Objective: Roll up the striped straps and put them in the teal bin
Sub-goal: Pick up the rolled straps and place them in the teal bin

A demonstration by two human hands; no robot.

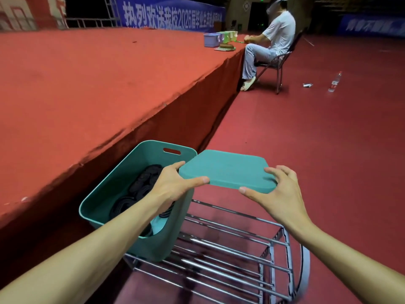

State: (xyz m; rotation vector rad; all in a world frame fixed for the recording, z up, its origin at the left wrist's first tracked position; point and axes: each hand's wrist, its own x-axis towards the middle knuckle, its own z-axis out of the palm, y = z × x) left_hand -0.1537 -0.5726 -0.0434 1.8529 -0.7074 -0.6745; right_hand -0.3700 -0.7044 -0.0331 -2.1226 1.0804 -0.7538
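Rolled straps (142, 185) lie in the teal bin (153, 154) on the rack (230, 242). My left hand (173, 185) and right hand (278, 191) curl their fingers round the teal lid (225, 167) just beside it. I think only closing is left.

A chrome wire rack (230, 244) stands at 5 o'clock on the red floor (328, 150), and a red-carpeted stage (87, 84) stretches from 9 to 12. At 1 o'clock a person (277, 34) sits on a folding chair (279, 64) facing a lavender bin (211, 39) on the stage. A clear bottle (334, 82) stands at 2 o'clock.
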